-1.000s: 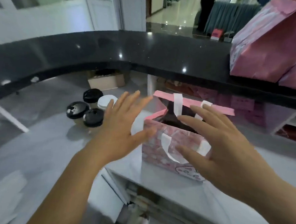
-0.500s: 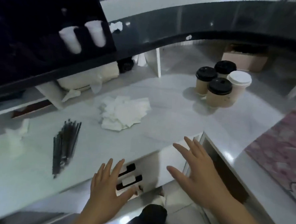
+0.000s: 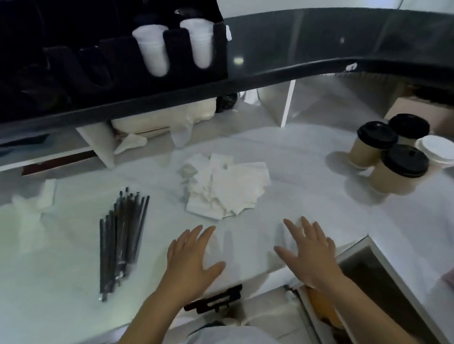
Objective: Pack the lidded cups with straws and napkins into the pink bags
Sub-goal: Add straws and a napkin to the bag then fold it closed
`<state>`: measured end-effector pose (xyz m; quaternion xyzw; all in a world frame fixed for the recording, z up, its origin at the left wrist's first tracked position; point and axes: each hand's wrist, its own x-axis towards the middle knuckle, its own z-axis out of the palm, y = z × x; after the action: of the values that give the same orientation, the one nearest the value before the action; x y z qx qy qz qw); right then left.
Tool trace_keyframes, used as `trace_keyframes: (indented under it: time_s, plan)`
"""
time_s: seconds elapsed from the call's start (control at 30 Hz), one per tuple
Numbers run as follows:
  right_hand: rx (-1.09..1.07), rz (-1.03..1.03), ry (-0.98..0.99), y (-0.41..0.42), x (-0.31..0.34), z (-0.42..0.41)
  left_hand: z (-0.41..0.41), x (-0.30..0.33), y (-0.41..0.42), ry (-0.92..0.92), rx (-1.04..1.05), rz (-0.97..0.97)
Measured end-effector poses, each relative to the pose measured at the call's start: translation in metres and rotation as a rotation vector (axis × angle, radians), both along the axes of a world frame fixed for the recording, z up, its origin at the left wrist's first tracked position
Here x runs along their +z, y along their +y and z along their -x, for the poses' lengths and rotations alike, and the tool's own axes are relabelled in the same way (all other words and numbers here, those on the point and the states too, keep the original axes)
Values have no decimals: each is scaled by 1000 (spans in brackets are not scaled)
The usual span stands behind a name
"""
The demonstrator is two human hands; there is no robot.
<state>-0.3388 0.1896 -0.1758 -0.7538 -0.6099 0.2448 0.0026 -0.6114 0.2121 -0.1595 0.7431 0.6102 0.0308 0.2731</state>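
Both grips, the left hand [image 3: 192,259] and right hand [image 3: 309,255], hover wide and empty, the loose white paper napkins [image 3: 226,189] just ahead, the black plastic straws [image 3: 121,240] left and the four lidded paper cups [image 3: 397,154] far right all unpacked, so packing looks barely begun.

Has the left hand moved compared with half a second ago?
Yes. The left hand went forward over the counter, toward the napkins.

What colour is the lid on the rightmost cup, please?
White, unlike the three black lids beside it; the head view shows the white lid clearly.
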Motion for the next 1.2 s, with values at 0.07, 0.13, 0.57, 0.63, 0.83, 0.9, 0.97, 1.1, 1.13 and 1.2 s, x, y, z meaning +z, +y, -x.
trace_keyframes:
  time_s: [0.07,0.13,0.57,0.63,0.83,0.9,0.97,1.1,1.13,1.2]
  plan:
    - [-4,3,-46,1,-15,3,-3,-5,28,-74,-66,-137]
    - [-7,-27,-99,-6,-26,8,-9,-10,55,-118,-138,-230]
    - [-64,6,-111,-10,-37,12,-39,-30,135,44,-287,-403]
    - [-61,11,-101,-9,-34,13,-36,-31,135,-2,-282,-399]
    - [-45,80,-117,3,-14,9,-24,-31,138,-188,-203,-387]
    - [-22,102,-109,14,-3,4,-23,-26,136,-225,-145,-365]
    - [7,112,-66,25,5,-5,-23,-15,130,-280,-58,-322]
    - [-45,46,335,50,29,-24,-31,19,111,-445,102,-179]
    - [-57,10,470,57,37,-26,-33,29,105,-470,120,-125]
    - [35,-47,598,72,53,-26,-40,50,94,-504,118,-18]
